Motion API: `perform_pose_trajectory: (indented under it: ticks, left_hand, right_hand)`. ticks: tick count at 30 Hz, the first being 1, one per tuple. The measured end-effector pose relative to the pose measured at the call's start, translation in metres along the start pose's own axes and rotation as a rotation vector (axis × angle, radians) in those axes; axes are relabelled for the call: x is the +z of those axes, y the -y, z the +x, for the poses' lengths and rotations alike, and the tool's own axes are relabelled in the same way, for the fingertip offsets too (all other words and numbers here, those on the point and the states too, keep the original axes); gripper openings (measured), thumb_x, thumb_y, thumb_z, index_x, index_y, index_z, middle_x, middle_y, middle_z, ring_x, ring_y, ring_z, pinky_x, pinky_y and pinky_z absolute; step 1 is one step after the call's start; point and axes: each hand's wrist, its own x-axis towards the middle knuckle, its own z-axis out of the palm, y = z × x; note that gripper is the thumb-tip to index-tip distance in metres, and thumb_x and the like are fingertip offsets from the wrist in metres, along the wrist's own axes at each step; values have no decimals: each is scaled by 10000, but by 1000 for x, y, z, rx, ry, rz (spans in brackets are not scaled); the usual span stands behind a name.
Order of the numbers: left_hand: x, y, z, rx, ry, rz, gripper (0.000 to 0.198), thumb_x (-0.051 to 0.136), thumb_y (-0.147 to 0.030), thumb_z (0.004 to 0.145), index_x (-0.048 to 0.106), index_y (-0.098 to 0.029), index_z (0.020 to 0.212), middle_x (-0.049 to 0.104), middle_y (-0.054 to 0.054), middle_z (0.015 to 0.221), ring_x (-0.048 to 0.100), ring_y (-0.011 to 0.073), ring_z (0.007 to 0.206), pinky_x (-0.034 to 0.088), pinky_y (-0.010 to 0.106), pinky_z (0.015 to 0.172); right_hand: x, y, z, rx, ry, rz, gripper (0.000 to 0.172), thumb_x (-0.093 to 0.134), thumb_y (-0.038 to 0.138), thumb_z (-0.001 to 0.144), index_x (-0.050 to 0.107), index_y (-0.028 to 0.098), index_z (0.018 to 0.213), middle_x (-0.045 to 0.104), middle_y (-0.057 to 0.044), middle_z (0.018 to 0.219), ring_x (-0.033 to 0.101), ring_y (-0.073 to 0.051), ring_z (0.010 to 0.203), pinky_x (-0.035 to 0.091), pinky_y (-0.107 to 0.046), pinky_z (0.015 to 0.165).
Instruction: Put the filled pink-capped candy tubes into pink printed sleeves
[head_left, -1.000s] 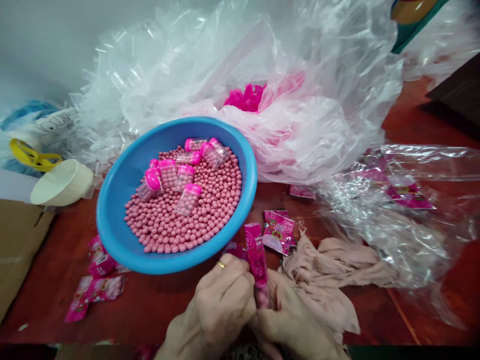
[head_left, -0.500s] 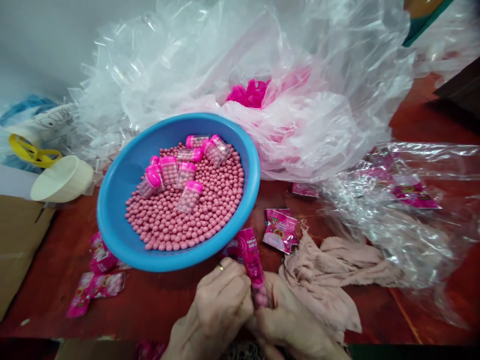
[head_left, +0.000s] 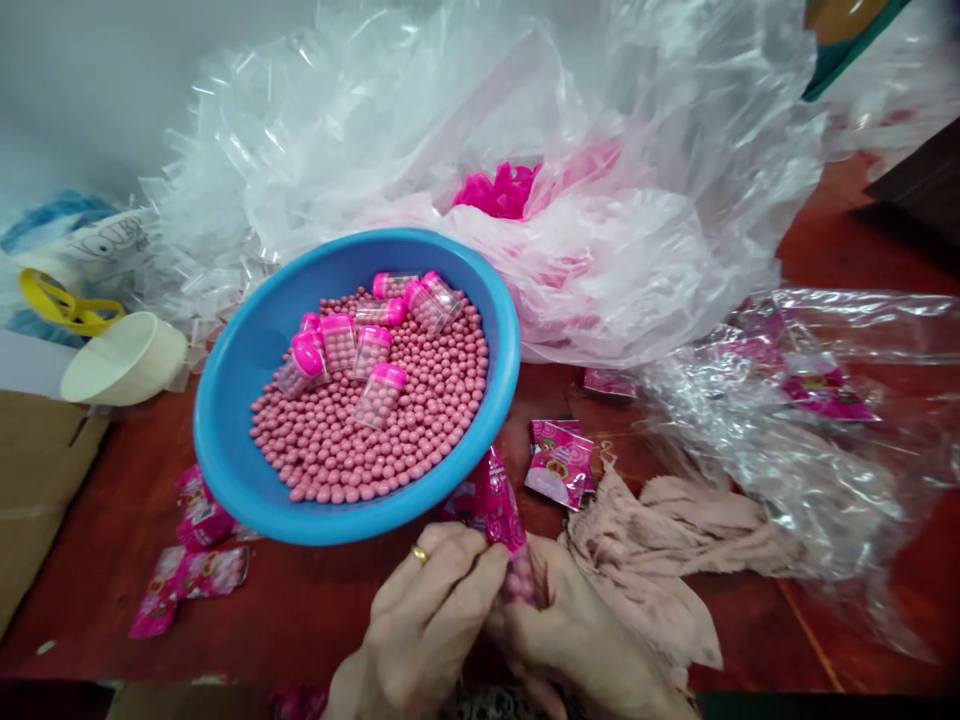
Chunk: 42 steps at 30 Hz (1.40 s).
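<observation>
At the front edge, my right hand (head_left: 566, 615) is closed around a small clear jar of pink candy balls (head_left: 520, 582). A printed magenta plastic sleeve (head_left: 501, 500) covers the jar's upper end and stands up beyond it, creased and twisted. My left hand (head_left: 431, 590), wearing a ring, pinches that sleeve from the left, its fingertips against the right hand's. Just beyond the hands is a blue basin (head_left: 504, 370) of loose pink candy balls (head_left: 427, 430). Several pink-capped jars (head_left: 379, 395) lie on the candy.
Flat magenta sleeves (head_left: 559, 462) and a crumpled beige cloth (head_left: 652, 560) lie to the right, near a clear plastic bag (head_left: 787, 480). Sleeved jars (head_left: 214, 572) lie at left, below a white cup (head_left: 127, 358). Large clear bags (head_left: 420, 120) fill the back.
The magenta sleeve has gone from fairly flat and smooth to narrower and creased. My left fingers have shifted slightly up and onto it at the jar's top. The right hand keeps its hold.
</observation>
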Motion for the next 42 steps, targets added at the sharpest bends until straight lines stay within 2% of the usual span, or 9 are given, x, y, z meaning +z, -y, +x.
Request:
perform_pose_trajectory:
  ticks: [4,8,14,19,25,30,36,39,42]
  left_hand:
    - [-9,4,-3,189,104,274,314,336,-67,935,633,-56,1036,741,120,908,676,197,925,526,282,886]
    - [-20,3,-4,246,215,443,319,319,-62,921,589,-58,1091,750,119,950,673,230,965,516,330,883]
    - [-20,3,16,305,380,418,403,148,-77,930,542,-76,1012,731,127,850,703,227,768,563,303,622]
    - [-7,7,17,273,310,351,281,250,-94,924,528,-119,901,655,70,669,658,188,572,546,269,486]
    - [-6,8,7,24,145,200,206,375,-153,953,580,-142,939,720,52,777,688,123,613,552,181,559]
    - [-4,3,8,-208,28,-92,62,588,-118,852,645,-141,865,722,26,773,684,109,692,549,154,688]
    - [-3,2,12,-338,22,-336,119,653,-25,764,692,-136,781,718,12,717,666,106,633,543,150,625]
    - [-2,1,17,-431,62,-407,102,710,-43,707,706,-138,743,710,12,679,658,128,591,543,184,553]
    - [2,-3,23,-498,1,-433,147,700,10,664,704,-132,704,707,4,666,652,124,583,532,171,534]
  right_hand:
    - [2,2,-2,-19,-74,-119,156,536,88,650,438,205,684,502,122,455,346,-6,283,270,-125,291]
    - [4,4,-3,-28,-133,-157,174,520,72,641,416,210,655,485,127,457,363,-2,311,281,-129,322]
    - [3,2,-1,-13,-160,-152,154,527,106,622,429,211,679,481,135,431,348,-4,266,265,-117,278]
    - [1,-2,-1,-17,-133,-102,183,550,107,615,451,195,742,515,123,462,338,-3,260,274,-108,255]
    - [3,1,-2,-32,-112,1,191,569,113,629,431,203,725,499,136,429,319,3,244,262,-101,254]
    - [7,-1,0,-27,-102,33,199,582,151,574,417,214,665,452,154,382,298,-2,209,262,-112,229]
    - [12,-1,3,-21,-232,-117,177,552,162,543,417,223,640,354,156,422,284,-3,280,253,-134,276]
    - [13,1,3,-148,-329,-262,114,539,191,585,448,209,653,336,121,486,284,-25,393,256,-158,352]
    - [14,3,3,-252,-435,-353,73,510,201,602,444,206,633,321,98,526,282,-47,459,238,-181,396]
